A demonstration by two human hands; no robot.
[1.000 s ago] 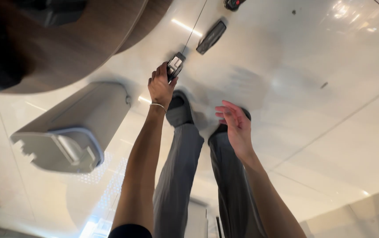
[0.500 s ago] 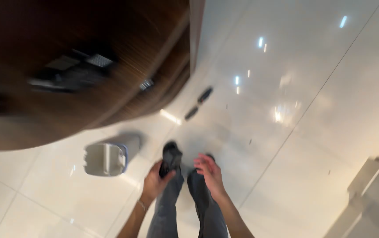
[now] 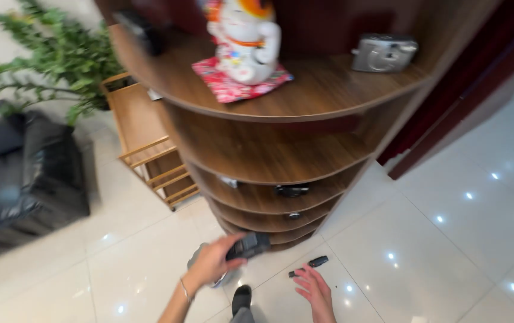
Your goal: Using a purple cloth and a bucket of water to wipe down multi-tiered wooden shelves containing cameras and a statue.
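My left hand [image 3: 212, 263] has its grip shut around a dark remote [image 3: 248, 245], low by the round wooden shelves [image 3: 281, 101]. My right hand [image 3: 315, 290] is open and holds nothing. The remote could slip and crack on the hard floor [image 3: 424, 263].

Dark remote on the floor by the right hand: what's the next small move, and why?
Probably lower the right hand a little and close its fingers on the dark remote. It lies on the white tile floor just past the open fingertips, untouched, while the left hand already grips a dark handheld device.
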